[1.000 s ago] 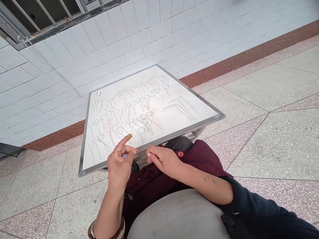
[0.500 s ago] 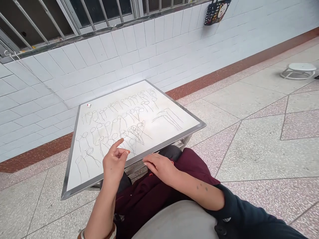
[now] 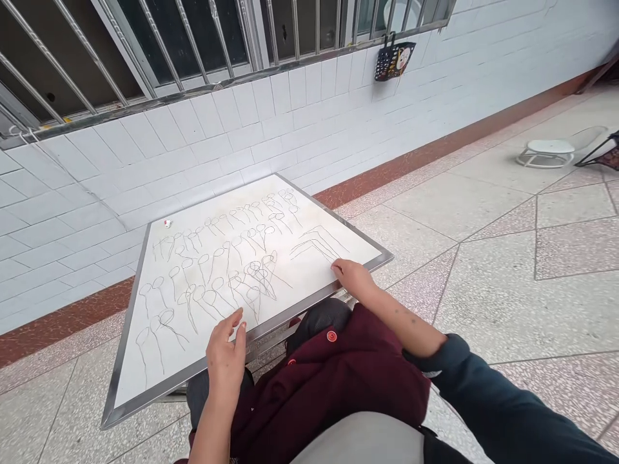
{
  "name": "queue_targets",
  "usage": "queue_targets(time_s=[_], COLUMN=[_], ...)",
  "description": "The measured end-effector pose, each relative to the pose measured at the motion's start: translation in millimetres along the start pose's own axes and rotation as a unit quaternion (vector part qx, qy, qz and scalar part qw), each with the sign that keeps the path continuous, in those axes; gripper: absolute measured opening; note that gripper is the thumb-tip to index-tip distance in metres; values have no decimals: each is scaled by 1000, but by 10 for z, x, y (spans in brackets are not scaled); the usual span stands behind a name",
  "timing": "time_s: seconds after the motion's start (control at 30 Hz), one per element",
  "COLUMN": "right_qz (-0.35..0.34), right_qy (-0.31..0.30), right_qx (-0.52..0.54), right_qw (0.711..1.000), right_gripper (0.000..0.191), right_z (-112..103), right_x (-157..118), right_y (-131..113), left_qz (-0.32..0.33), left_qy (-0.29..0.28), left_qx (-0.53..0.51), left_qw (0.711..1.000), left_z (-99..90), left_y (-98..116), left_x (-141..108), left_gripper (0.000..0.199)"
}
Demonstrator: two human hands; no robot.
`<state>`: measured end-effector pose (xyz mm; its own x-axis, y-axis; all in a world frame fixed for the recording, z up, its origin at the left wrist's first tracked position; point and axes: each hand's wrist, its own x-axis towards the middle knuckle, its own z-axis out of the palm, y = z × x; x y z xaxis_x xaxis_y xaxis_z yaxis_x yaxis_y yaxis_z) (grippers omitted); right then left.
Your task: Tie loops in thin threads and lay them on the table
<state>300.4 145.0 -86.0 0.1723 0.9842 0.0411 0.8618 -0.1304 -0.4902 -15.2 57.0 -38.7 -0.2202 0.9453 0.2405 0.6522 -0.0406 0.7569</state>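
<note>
Many thin dark wires, each with a loop at one end (image 3: 220, 252), lie in rows on a white tabletop (image 3: 309, 274). A small bunch of bent, loopless wires (image 3: 316, 241) rests near the table's right side. My right hand (image 3: 355, 278) reaches over the front edge, its fingertips pinched at the near ends of this bunch. Whether a wire is lifted cannot be made out. My left hand (image 3: 227, 351) hovers by the front edge below the looped wires, thumb and fingers apart, with nothing visible between them.
A small white and red object (image 3: 167, 223) sits at the table's far left corner. The table's grey metal rim (image 3: 164, 388) faces my lap. Behind it stand a white tiled wall (image 3: 203, 145) and a barred window. A black basket (image 3: 394, 61) hangs there; a white stool (image 3: 546, 151) stands right.
My right hand has moved right, from the front edge near my left hand to the bent wires. The left hand's thumb and fingers have parted, and the view has shifted slightly.
</note>
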Motion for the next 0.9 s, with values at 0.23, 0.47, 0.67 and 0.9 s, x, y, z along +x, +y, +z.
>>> queue_targets(time_s=[0.23,0.47,0.67,0.9], right_qz=[18,9,-31,-119], right_qy=[-13,16,70,48], right_qx=[-49,-65,-67,-24], right_qw=[999,998,995,991], right_gripper=[27,23,25,22], right_z=[123,142,165,565], right_x=[322,482,253,-104], right_y=[25,49,-135,-540], left_qz=[-118,-141,-119,-41], left_qy=[56,63,81,177], left_qx=[-35,-53,-44,-30], left_qw=[991,987,989,983], left_z=[-48,-12,-28,-70], left_y=[-476,-662,-727,-616], left_x=[-62,-64,-117,65], left_gripper=[38,40,41,43])
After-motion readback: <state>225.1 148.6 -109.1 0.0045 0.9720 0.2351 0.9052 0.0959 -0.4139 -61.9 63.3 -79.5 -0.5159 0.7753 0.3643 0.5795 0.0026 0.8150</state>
